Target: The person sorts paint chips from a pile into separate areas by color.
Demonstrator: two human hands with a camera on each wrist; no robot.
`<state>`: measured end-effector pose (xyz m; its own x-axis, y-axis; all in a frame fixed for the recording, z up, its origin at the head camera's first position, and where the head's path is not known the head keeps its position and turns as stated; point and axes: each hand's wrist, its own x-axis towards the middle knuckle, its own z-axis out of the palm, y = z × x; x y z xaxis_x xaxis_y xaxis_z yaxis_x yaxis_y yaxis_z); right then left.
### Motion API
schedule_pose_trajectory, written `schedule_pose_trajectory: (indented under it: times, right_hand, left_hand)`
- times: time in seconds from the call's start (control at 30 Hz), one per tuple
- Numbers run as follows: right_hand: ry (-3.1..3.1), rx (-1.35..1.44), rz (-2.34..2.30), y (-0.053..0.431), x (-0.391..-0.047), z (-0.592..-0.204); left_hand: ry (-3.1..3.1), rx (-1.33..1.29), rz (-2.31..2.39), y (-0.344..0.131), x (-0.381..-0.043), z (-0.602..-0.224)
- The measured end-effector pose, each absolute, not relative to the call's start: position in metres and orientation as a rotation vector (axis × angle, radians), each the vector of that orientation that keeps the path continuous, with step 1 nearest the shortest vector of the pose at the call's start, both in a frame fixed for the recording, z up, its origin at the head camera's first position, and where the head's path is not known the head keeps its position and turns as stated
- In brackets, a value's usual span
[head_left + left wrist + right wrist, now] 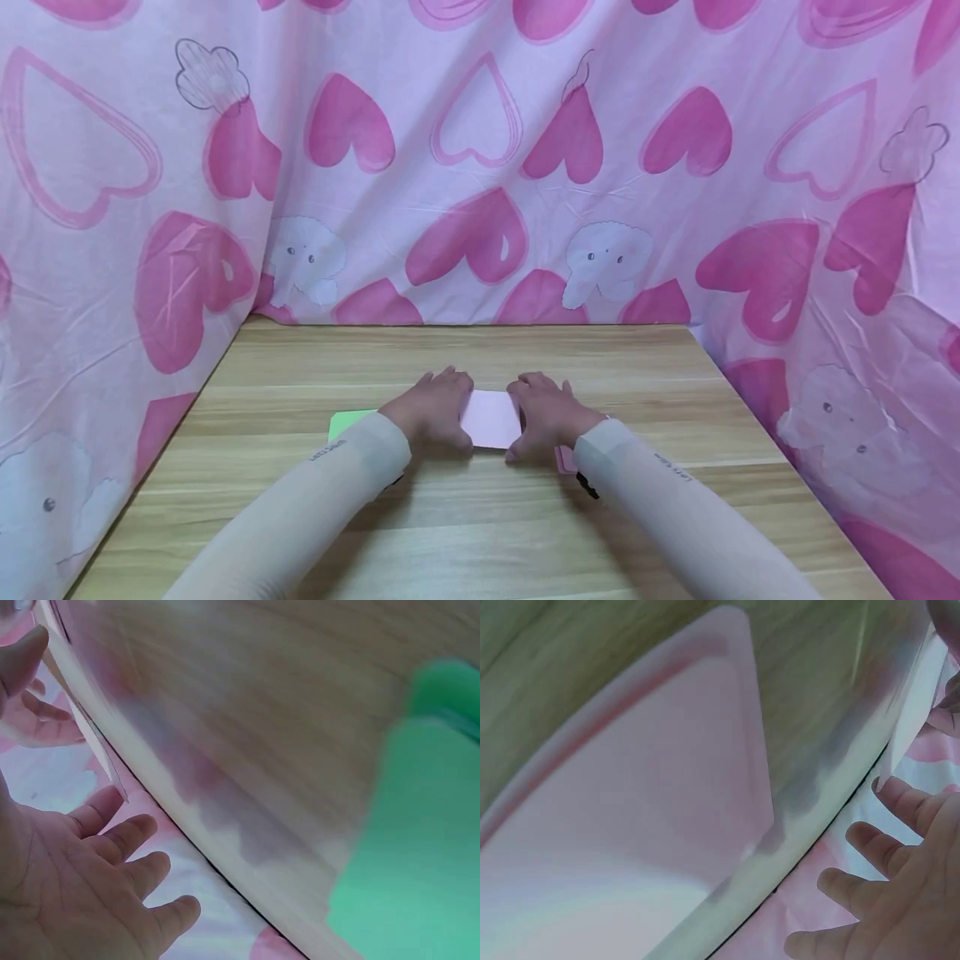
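Note:
A pale pink card (490, 419) is held between both hands over the middle of the table. My left hand (435, 411) has its left edge between thumb and index finger; the other fingers spread loosely in the left wrist view. On the opposite edge, my right hand (551, 412) grips in the same way, its remaining fingers (847, 892) apart. Seen nearly edge-on, the card (97, 746) looks raised off the tabletop in the left wrist view.
Left of the left hand lies a green flat piece (348, 423), partly hidden by the sleeve. Under the right wrist sits a pink piece with rounded corners (660, 772), apparently layered. The wooden table (480, 525) meets a heart-patterned pink curtain (465, 108) at its back and sides.

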<state>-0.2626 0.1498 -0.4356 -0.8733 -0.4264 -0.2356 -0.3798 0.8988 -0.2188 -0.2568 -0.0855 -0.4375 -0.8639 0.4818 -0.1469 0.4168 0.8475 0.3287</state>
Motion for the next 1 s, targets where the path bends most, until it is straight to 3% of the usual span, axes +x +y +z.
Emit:
schedule_pose_trajectory:
  times: [0.43,1.0]
  right_hand:
    - [2.778,-0.571,-0.267,0.205,-0.263,-0.418]
    - [2.767,-0.422,-0.208,0.277,-0.252,-0.425]
  left_hand:
    - [2.819,0.674,0.402,-0.026,-0.257,-0.423]
    - [2.846,0.680,0.368,0.055,-0.248,-0.438]
